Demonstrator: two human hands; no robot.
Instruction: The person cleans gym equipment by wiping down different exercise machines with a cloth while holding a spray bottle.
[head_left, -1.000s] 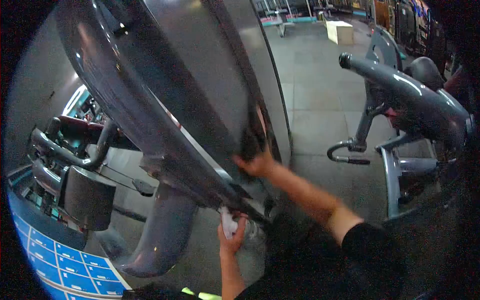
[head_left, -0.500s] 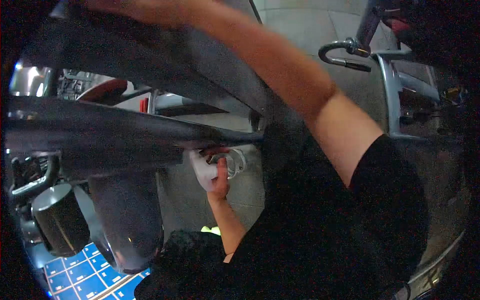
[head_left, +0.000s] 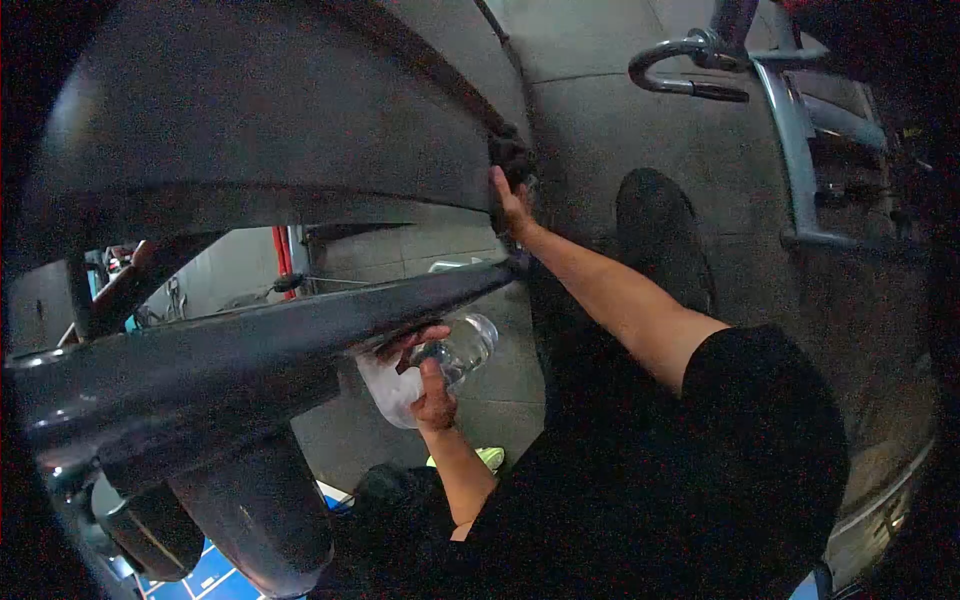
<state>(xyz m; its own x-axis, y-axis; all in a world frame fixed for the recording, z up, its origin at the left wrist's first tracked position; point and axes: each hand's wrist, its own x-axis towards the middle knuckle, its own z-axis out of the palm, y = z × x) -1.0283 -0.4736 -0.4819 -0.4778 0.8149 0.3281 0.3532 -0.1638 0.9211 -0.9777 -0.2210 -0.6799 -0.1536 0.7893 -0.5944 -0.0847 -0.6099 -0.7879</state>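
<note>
My left hand (head_left: pixel 432 400) is closed around a clear bottle (head_left: pixel 468 345), which is tilted with its rounded end to the right. A white crumpled cloth or paper (head_left: pixel 385 385) is in the same hand, below the dark machine tube (head_left: pixel 250 335). My right hand (head_left: pixel 513 210) is at the right end of the wide dark pad (head_left: pixel 300 120), thumb up. It presses a black crumpled cloth (head_left: pixel 512 155) against the pad's edge; the other fingers are mostly hidden.
Grey tiled floor (head_left: pixel 590 120) lies beyond the pad. A machine frame with a hooked handle (head_left: pixel 690 75) stands at the upper right. Dark rollers (head_left: pixel 250 510) hang below the tube at lower left. A yellow-green shoe (head_left: pixel 490 458) shows under my left arm.
My right hand has swept from the far upper left, along the pad, to its right end. The view has shifted, showing more of the pad. My left hand keeps the bottle and white cloth.
</note>
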